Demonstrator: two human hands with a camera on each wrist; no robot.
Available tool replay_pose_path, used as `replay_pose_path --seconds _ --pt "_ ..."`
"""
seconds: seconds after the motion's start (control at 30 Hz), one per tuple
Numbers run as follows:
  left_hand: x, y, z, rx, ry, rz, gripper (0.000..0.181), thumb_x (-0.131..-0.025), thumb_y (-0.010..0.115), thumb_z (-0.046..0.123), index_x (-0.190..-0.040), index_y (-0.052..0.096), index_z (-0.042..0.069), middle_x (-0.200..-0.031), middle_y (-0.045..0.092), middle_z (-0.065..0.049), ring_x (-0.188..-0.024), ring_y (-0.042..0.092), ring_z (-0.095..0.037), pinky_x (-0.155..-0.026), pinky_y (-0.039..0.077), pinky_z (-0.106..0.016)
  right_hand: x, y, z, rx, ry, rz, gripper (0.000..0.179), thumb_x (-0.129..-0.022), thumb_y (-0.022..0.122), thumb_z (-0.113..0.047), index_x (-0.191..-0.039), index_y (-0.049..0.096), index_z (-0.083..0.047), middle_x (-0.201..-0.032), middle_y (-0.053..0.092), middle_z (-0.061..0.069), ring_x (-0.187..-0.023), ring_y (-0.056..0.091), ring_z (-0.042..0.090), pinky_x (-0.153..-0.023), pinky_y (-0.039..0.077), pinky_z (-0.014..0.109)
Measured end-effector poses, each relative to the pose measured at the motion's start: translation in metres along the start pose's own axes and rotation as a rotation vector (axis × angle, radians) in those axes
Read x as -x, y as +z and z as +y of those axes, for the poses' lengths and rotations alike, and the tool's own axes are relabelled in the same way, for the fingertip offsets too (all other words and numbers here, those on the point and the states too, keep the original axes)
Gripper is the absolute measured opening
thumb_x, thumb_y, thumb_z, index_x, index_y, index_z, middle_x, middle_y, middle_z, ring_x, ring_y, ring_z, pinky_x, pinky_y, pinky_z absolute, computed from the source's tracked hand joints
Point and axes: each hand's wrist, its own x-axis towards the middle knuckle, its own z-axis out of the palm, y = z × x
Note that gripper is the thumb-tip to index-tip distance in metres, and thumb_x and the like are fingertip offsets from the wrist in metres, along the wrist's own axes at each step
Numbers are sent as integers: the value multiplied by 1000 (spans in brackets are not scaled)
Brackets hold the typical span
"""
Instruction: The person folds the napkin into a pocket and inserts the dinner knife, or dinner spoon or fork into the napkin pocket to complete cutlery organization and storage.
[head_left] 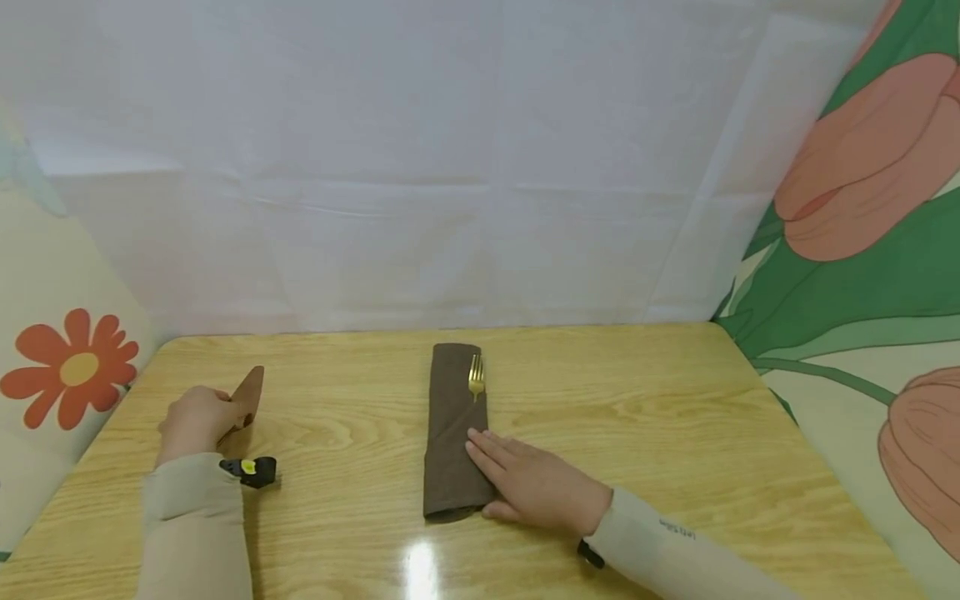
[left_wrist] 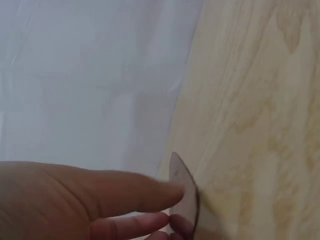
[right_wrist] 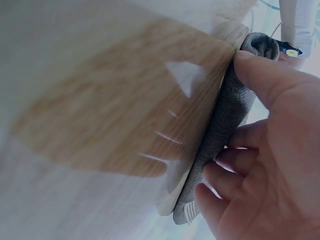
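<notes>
My left hand (head_left: pixel 197 417) pinches a thin brown strip (head_left: pixel 250 393) with a tapered end, raised above the left part of the table. In the left wrist view, thumb and fingers hold this strip (left_wrist: pixel 184 197) near its lower part, with the tip pointing away. A rolled brown cloth napkin (head_left: pixel 452 433) lies lengthwise at the middle of the table, a gold fork (head_left: pixel 476 375) showing from its fold. My right hand (head_left: pixel 536 487) rests on the napkin's right edge with fingers extended. In the right wrist view, the fingers lie along the roll (right_wrist: pixel 230 105).
The wooden table (head_left: pixel 637 417) ends at a white sheet (head_left: pixel 450 208) hung behind it. Patterned panels with a red flower (head_left: pixel 78 368) on the left and large pink tulips (head_left: pixel 873 158) on the right flank the sides.
</notes>
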Motion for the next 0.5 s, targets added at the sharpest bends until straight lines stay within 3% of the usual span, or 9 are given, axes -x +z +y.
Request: replay_pose_path --seconds 0.07,0.17,0.33,0.5 --pt "1 -2 1 -3 -2 -29 59 -97 56 48 -95 64 -11 -104 59 -38 -94 54 -54 -76 45 -56 0 0 0 -3 1 -3 74 -107 42 -51 -160 23 -3 -167 18 13 -152 23 22 -120 28 34" --pt "2 -2 2 -19 -8 -78 57 -91 68 31 -112 57 -21 -114 51 -47 -102 49 -62 -78 47 -61 -1 0 0 -7 3 -7 74 -107 43 -51 -160 23 -3 -167 18 13 -152 23 22 -120 28 34" --pt "7 -1 7 -29 -36 -91 61 -93 65 24 -117 49 -29 -121 34 -59 -112 32 -75 -90 37 -75 -1 -1 -1 -16 3 -5 74 -107 44 -50 -160 23 -3 -167 18 13 -152 23 22 -120 28 34" --pt "8 0 7 -19 -52 -103 63 -94 62 22 -121 44 -32 -126 25 -62 -115 27 -79 -94 33 -77 -2 -2 -1 -12 1 -3 73 -107 44 -50 -160 24 -3 -167 19 13 -152 23 22 -120 28 34"
